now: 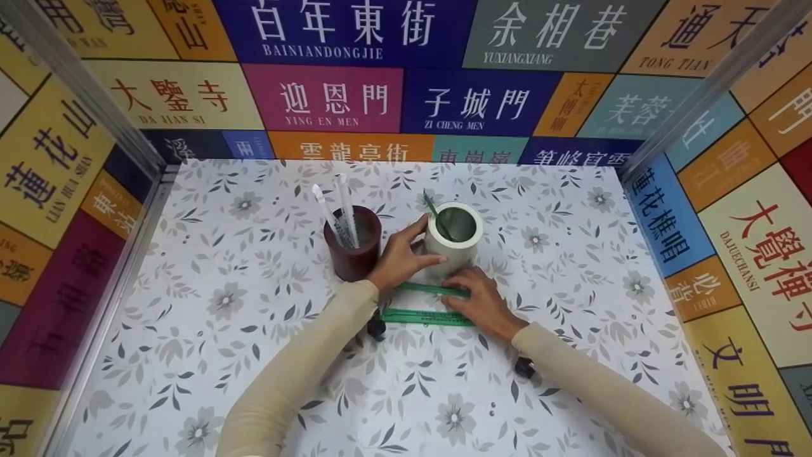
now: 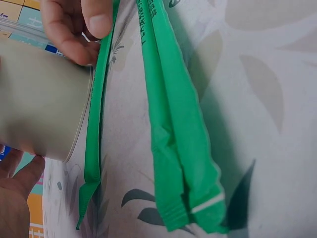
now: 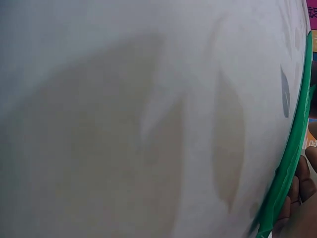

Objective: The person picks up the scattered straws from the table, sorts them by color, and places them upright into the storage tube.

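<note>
My left hand (image 1: 401, 255) grips the side of a cream cylindrical holder (image 1: 453, 254), thumb in front and fingers toward the back. A long green packet (image 1: 442, 216) leans inside that holder and sticks out above its rim. At the holder's base, my right hand (image 1: 479, 301) pinches one end of a slim green packet (image 2: 96, 129) between thumb and fingers. Nearer to me lies a second stretch of green packet (image 2: 171, 129), printed, with crimped ends and a lengthwise fold. What is inside the packets is hidden.
A dark red holder (image 1: 352, 254) with white-wrapped sticks (image 1: 346, 209) stands just left of my left hand. Beneath everything is a floral-patterned table (image 1: 254, 374). Panels with large lettering (image 1: 323, 98) rise behind and on both sides.
</note>
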`<state>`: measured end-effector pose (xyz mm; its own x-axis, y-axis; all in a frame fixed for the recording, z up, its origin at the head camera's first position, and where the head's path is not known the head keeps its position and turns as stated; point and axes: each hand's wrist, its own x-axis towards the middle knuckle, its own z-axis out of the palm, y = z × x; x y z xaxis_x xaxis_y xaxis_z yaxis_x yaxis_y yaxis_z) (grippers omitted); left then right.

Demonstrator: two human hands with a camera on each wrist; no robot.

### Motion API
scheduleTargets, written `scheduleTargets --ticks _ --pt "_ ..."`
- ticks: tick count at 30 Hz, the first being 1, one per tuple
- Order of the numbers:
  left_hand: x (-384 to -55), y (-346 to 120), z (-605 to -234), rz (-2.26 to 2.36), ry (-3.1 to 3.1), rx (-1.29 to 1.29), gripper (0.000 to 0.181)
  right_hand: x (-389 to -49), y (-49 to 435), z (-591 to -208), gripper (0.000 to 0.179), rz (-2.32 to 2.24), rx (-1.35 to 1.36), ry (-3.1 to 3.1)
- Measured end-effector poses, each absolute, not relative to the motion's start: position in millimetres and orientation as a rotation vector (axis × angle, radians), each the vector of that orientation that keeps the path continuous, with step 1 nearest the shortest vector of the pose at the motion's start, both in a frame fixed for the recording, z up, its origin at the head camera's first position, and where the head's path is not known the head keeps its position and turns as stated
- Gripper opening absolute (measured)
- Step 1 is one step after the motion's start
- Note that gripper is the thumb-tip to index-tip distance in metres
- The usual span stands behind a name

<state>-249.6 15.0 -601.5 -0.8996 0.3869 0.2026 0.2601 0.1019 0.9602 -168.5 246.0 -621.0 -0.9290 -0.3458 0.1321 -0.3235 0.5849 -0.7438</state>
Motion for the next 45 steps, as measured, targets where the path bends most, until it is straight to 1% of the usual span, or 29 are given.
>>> scheduleTargets --ticks 10,17,23,30,39,45 --pt "-250.7 17.6 -600.4 1.931 2.254 0.668 0.101 -171.3 249.3 -621.1 0.025 -1.078 -0.757 2.856" --pt "-250.4 17.0 -601.9 1.935 2.236 0.656 0.101 -172.0 249.1 -615.2 0.014 -0.913 -0.96 2.914" --pt "-249.3 15.2 -603.4 1.95 2.239 0.632 0.101 -173.2 248.8 -604.5 0.008 -0.737 -1.046 2.92" --pt "-249.1 15.4 -605.1 1.957 2.223 0.648 0.1 -168.3 266.5 -590.7 0.005 -0.763 -0.985 2.929" --pt "-249.0 13.2 -605.0 1.959 2.199 0.632 0.1 -158.2 304.5 -567.8 0.003 -1.117 -0.795 2.858" --pt "-249.4 14.9 -605.4 1.971 2.183 0.644 0.098 -153.8 323.0 -553.1 0.008 -1.316 -0.672 2.852"
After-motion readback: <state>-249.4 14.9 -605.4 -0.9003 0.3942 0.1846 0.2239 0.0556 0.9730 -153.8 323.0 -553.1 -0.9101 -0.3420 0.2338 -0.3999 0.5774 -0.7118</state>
